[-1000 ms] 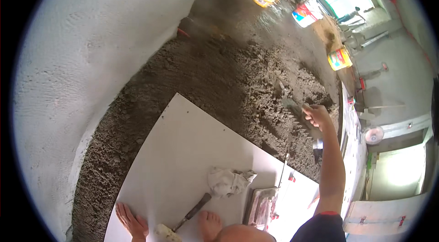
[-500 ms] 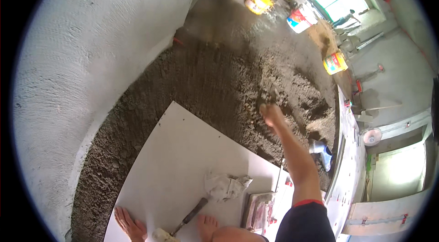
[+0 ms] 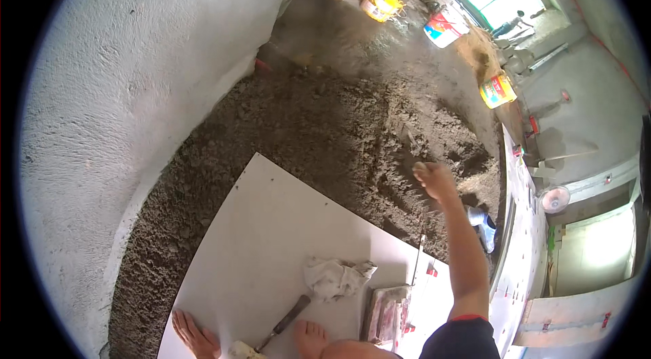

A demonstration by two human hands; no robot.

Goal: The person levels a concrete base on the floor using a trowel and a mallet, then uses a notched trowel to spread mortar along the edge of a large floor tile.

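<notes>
My right hand (image 3: 435,181) is closed in a fist, held out over loose grey-brown mortar (image 3: 380,155). Whatever the fist may hold cannot be made out. My left hand (image 3: 195,335) lies flat, fingers stretched, on a large white tile (image 3: 271,244) at its near left edge. A rubber mallet (image 3: 293,313) with a dark grip and pale head rests on the tile beside that hand. Farther right on it lies a crumpled white cloth (image 3: 337,277). A framed suction-type tool or tray (image 3: 386,315), smeared with reddish-grey, sits by my right leg.
A rough grey wall (image 3: 149,74) bounds the left side. At the back stand a yellow bucket (image 3: 382,3), a white-red-blue bucket (image 3: 444,28) and another yellow bucket (image 3: 498,91). A blue-and-white object (image 3: 483,227) lies on the mortar at right. My bare foot (image 3: 311,338) rests on the tile.
My right fist has moved to the right and slightly nearer over the mortar. The left hand stays flat on the tile. The mallet and cloth have not moved.
</notes>
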